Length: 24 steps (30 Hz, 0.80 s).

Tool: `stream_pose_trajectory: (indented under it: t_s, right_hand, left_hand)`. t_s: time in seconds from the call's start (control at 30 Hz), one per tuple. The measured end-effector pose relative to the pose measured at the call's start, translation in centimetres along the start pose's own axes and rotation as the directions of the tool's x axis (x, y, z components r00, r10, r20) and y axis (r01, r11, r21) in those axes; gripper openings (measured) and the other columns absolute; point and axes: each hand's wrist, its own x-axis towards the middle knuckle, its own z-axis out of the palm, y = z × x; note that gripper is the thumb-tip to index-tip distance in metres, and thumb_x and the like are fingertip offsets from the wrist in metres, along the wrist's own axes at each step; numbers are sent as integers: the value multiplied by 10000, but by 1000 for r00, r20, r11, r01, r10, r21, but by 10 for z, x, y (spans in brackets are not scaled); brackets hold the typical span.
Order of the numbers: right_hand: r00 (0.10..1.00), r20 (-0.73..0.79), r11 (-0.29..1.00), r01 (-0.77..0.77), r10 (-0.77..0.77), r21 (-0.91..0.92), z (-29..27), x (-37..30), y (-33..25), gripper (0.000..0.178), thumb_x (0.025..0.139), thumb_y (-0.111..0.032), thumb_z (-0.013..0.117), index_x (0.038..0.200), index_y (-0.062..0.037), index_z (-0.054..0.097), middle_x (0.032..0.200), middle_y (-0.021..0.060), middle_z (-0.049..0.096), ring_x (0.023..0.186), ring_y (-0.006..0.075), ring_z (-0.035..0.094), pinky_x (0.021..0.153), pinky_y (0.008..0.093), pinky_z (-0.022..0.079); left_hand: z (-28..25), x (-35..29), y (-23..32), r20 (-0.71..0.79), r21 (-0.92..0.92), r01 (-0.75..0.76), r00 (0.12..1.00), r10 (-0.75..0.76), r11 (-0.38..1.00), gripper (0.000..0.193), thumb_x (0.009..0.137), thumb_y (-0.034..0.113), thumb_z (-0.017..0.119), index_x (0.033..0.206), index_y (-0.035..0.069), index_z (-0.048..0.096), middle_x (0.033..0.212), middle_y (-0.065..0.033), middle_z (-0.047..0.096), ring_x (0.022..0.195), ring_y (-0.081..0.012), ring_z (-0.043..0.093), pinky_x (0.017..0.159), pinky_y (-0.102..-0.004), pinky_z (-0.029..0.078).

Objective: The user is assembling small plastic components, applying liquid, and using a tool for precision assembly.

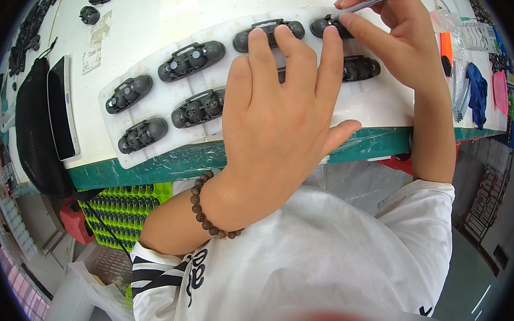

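Two rows of black, rounded plastic parts, each with a thin bar along one side, sit on a white tray (159, 99). My left hand (277, 112), a beaded bracelet at its wrist, spreads palm down over the tray. Its fingertips rest at a black part (239, 42) in the far row and near the far-right black part (320, 28), and it hides some of the near row. In my right hand (400, 40) a slim grey metal tool (369, 2) is pinched, its lower end at the far-right part. Whether it is tweezers or a rod, I cannot tell.
To the left lie a black pouch (32, 123) and a phone (63, 110). Loose black parts (89, 15) are farther back. A blue cloth (477, 94) and plastic bags are at the right. A green tray (121, 211) of parts stands below the green table edge (162, 167).
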Motion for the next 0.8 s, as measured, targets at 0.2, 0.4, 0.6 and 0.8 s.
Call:
stream_pose_trajectory:
  t_s: [0.2, 0.4, 0.6, 0.8]
  right_hand:
    - [990, 108, 990, -81, 93, -115, 0, 5, -16, 249, 802, 45, 683, 984, -27, 530, 950, 64, 553, 859, 124, 597, 792, 247, 513]
    - [619, -131, 438, -674, 775, -595, 26, 52, -88, 227, 814, 61, 651, 978, -28, 522, 912, 68, 556, 827, 135, 603, 746, 254, 527]
    - [666, -35, 466, -557, 745, -687, 24, 47, -72, 220, 826, 50, 627, 1000, -24, 515, 923, 79, 563, 809, 149, 600, 734, 261, 524]
    - [572, 53, 385, -478, 818, -789, 15, 56, -80, 207, 838, 56, 598, 1005, -30, 511, 869, 99, 560, 732, 194, 581, 623, 282, 478]
  left_hand:
    - [5, 4, 6, 12, 77, 17, 1000, -18, 997, 756, 594, 602, 760, 1166, 122, 645, 1135, -137, 532, 1010, -380, 532, 806, -410, 420]
    - [4, 7, 12, 0, 62, 26, 1000, -26, 998, 750, 585, 608, 764, 1163, 144, 646, 1128, -140, 524, 994, -390, 528, 799, -426, 414]
    - [8, 7, 11, 25, 110, 56, 998, -59, 992, 783, 585, 620, 766, 1198, 157, 617, 1119, -152, 525, 969, -405, 544, 792, -434, 418]
    - [-1, 16, 25, 117, 239, 40, 991, -70, 970, 739, 636, 604, 754, 1216, 173, 600, 1110, -172, 537, 988, -430, 586, 733, -396, 432]
